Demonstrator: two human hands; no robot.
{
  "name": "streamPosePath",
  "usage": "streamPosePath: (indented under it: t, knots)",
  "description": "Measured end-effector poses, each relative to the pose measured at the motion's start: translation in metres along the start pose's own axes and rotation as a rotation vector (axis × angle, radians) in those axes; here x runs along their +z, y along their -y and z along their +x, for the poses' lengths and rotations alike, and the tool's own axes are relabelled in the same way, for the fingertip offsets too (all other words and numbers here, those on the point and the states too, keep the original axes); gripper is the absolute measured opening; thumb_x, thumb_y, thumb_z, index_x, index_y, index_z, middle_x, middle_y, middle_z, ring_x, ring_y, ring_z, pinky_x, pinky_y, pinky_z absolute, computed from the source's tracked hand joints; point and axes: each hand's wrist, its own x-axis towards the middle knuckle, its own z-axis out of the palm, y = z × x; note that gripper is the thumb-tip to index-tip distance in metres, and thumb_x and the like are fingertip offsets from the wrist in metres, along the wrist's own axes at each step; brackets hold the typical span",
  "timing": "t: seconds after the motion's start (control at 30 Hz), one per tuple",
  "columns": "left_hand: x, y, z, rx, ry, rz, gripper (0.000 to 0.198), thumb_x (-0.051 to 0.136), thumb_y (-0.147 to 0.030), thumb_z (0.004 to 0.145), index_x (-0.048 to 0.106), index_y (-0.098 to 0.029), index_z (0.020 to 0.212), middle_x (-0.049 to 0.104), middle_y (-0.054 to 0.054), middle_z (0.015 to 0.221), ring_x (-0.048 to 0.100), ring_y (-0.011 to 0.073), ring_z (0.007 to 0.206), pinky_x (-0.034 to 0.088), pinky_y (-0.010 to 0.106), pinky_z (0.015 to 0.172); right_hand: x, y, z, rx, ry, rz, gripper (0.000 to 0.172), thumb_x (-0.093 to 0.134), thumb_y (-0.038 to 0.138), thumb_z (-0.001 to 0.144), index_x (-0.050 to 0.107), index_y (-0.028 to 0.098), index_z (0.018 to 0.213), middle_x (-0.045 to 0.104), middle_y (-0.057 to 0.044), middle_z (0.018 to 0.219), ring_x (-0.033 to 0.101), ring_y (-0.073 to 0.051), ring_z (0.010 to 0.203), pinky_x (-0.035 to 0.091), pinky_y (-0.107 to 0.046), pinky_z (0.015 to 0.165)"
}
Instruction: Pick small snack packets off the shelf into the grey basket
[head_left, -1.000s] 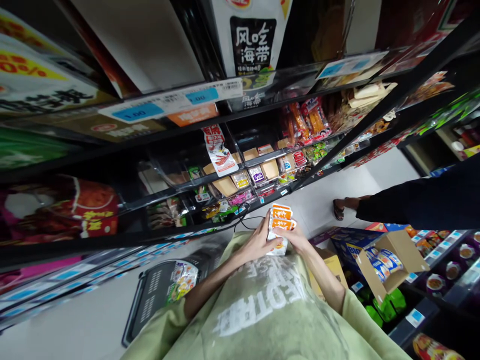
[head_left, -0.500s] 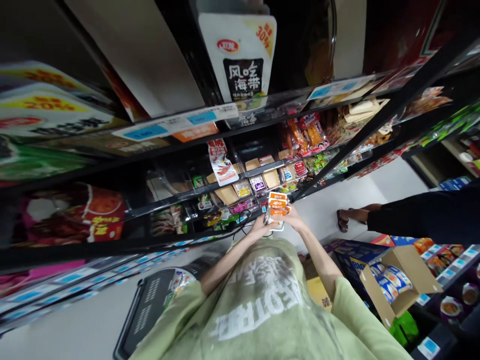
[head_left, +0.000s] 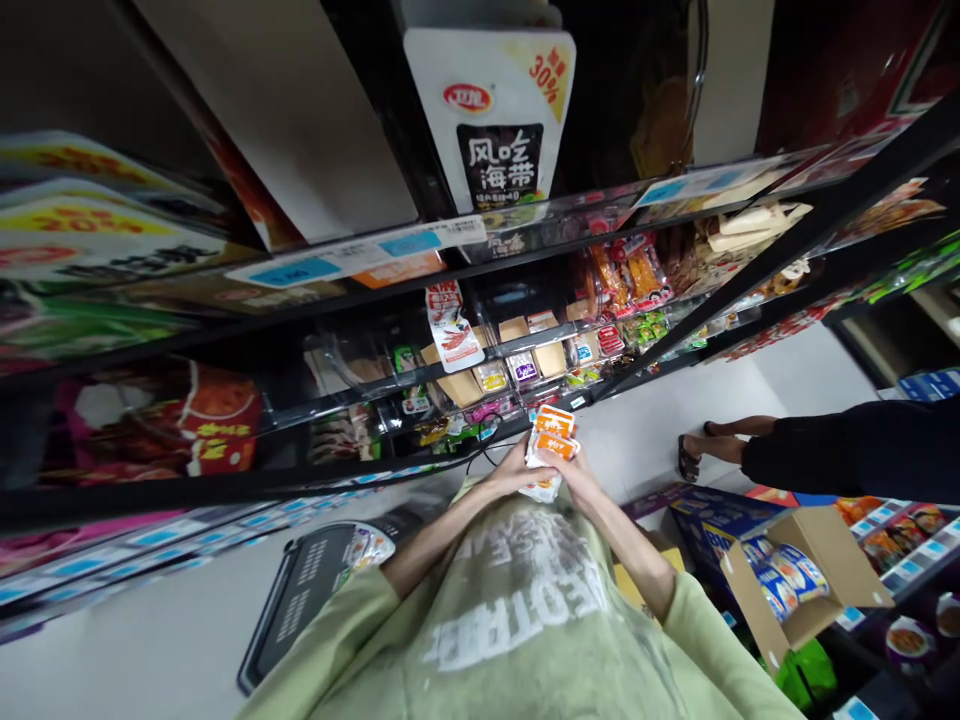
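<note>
Two bare hands were in play just above a pale green shirt [head_left: 517, 610] with white lettering: the left hand [head_left: 515, 470] and the right hand [head_left: 576, 475], fingers of both curled inward and closed on a small bunch of white-and-orange packets [head_left: 553, 445]. And those packets sat right between the hands, held up in front of the shirt, well off the floor. Looming close at the top, a big white pouch [head_left: 491, 100] marked 30% stood behind a clear shelf lip, blue-and-white price labels [head_left: 409, 243] running along it! Lower down, the black shelving [head_left: 112, 505] slanted across the view, a red-and-white pouch [head_left: 455, 335] hanging over one ledge and small snack packs crowding beside it. Down on the left, a dark basket [head_left: 300, 590] rested on the pale, smooth floor [head_left: 150, 650], colourful packaging inside. Across on the right, an open cardboard box [head_left: 855, 560] showed blue-and-white packs. Beyond it, another person's legs [head_left: 802, 450] stood in dark clothing and sandals, with dim shelves further back.
</note>
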Motion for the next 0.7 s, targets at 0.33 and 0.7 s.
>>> streamPosePath:
  t: [0.33,0.7]
  knots:
    - [0.017,-0.014,-0.015,-0.045,0.021,0.017,0.039,0.079,-0.037,0.073,0.073,-0.016,0.106,0.08,0.011,0.105,0.072,0.0343,0.098,0.058,0.047,0.091,-0.011,0.036,-0.019,-0.039,0.113,-0.199,0.062,0.096,0.025,0.06,0.068,0.023,0.116,0.078,-0.001,0.104,0.073,-0.021,0.094,0.061,-0.034,0.089]
    - [0.021,-0.013,-0.021,-0.096,0.08,0.052,0.051,0.086,-0.035,0.068,0.074,-0.018,0.114,0.08,0.011,0.112,0.074,0.0356,0.099,0.06,0.046,0.09,-0.022,0.094,0.035,-0.071,0.496,-0.781,0.055,0.101,0.023,0.043,0.074,0.02,0.091,0.073,0.004,0.075,0.061,-0.014,0.063,0.049,-0.026,0.064]
